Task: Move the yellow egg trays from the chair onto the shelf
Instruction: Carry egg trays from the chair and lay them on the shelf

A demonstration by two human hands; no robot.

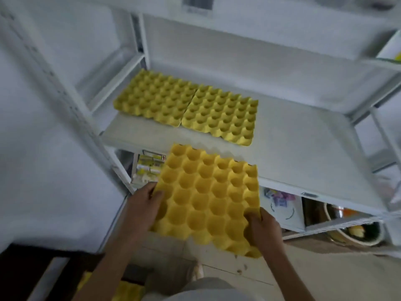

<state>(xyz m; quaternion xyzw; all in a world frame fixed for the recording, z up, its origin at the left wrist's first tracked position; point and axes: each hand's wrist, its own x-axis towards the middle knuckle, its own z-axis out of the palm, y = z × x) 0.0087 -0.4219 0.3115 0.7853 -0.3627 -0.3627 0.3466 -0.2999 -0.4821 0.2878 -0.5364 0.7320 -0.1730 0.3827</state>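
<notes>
Two trays already on the shelf [293,148]: left tray [155,98] and right tray [220,115], edges touching, at 11–12 o'clock from the held one. Third tray [207,196] is in the air, its far edge just over the shelf's front lip, most of it hanging off the near side. Left hand [144,206] clamps its left edge, thumb on top; right hand [263,227] clamps the near-right edge the same way. Both grasps are on thin rim only. Risks, my read: moulded pulp flexes, so an edge grip could let the middle sag or a corner tear if one hand lets go early. Far edge is low relative to the lip, so it could catch and buckle if pushed straight in; it needs lift first. Sliding in at 12 would shove the right tray back or ride up on it. Bare shelf lies at 1–2 o'clock, the clean spot. The frame is motion-blurred, so clearance above the lip is hard to judge. Around: upright post [65,101] at 10 o'clock, well clear; upper shelf [282,9] overhead limits lift height; lower shelf holds boxes [147,168] and bowls [355,231], which a dropped tray could land on. Yellow at 7 o'clock [128,290] is probably more trays; chair barely visible.
</notes>
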